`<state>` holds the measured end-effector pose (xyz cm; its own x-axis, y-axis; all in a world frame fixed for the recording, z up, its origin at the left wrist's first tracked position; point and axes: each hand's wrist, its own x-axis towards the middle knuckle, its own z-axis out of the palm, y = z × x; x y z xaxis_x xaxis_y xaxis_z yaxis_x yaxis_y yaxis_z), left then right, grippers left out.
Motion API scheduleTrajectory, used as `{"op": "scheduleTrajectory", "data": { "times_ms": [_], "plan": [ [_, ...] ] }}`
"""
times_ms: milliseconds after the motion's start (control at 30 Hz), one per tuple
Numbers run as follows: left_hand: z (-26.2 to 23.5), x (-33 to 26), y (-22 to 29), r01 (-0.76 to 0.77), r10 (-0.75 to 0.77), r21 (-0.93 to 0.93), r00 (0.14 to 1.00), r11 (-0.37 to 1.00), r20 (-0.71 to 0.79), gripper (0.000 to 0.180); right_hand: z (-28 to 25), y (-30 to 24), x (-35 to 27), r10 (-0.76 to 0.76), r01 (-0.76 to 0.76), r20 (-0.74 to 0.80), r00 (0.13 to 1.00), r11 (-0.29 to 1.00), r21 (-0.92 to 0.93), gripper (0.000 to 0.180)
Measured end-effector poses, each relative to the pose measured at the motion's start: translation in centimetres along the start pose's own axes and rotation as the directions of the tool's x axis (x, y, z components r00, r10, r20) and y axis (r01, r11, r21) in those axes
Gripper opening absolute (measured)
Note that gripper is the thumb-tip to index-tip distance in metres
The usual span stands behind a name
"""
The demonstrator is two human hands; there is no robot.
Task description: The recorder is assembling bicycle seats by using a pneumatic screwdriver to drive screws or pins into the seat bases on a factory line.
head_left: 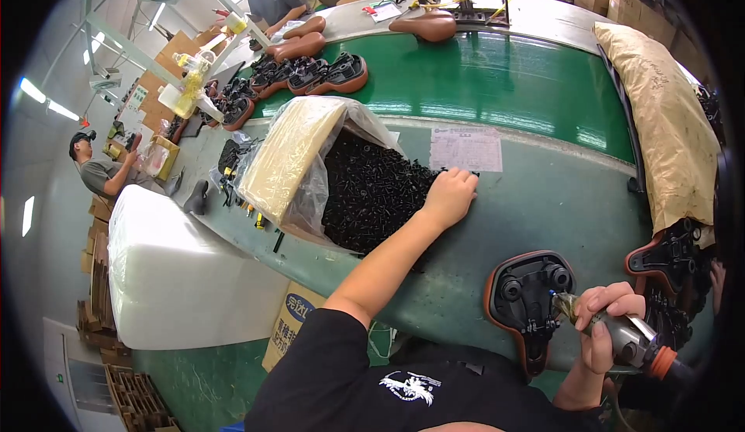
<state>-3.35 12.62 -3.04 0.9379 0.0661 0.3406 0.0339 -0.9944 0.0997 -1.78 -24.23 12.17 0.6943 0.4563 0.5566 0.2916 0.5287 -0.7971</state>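
Right hand (609,319) wrapped tight around a grey power driver (621,335), orange collar at its near end, tip set against the underside of an upturned saddle (528,304) at the near right table edge. Left hand (448,195) reaches far-left, fingers spread flat on a heap of small black parts (369,191) spilling from an open plastic-lined bag (299,160); whether it pinches any cannot be told. Paper sheet (466,149) lies just beyond the hand. More saddles (310,75) sit far left on the green belt (497,83). Long brown sack (667,121) lies along the right.
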Motion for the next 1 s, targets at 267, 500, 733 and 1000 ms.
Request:
{"op": "scheduleTrajectory", "data": {
  "times_ms": [267,500,733,1000],
  "plan": [
    [2.1,2.3,-2.3,0.111,-0.11,0.077,0.994,0.991,-0.019,0.007,-0.1,0.7,1.5,-0.023,0.023,-0.006,1.0,0.999,0.047,0.028],
    [0.9,0.5,0.0,0.166,-0.174,-0.062,0.973,0.984,-0.153,0.007,-0.4,1.1,1.1,-0.093,0.094,-0.019,0.996,0.994,0.05,0.031],
    [-8.4,-6.8,13.7,0.236,-0.043,-0.797,0.949,-0.555,0.311,0.021,3.3,-0.3,4.3,-0.189,0.105,0.253,0.949,0.944,0.312,0.033],
    [-7.6,-7.9,15.8,0.358,0.054,-0.733,0.913,-0.578,0.404,0.02,2.8,0.5,2.6,-0.132,0.076,0.156,0.979,0.943,0.324,0.029]
  ]
}}
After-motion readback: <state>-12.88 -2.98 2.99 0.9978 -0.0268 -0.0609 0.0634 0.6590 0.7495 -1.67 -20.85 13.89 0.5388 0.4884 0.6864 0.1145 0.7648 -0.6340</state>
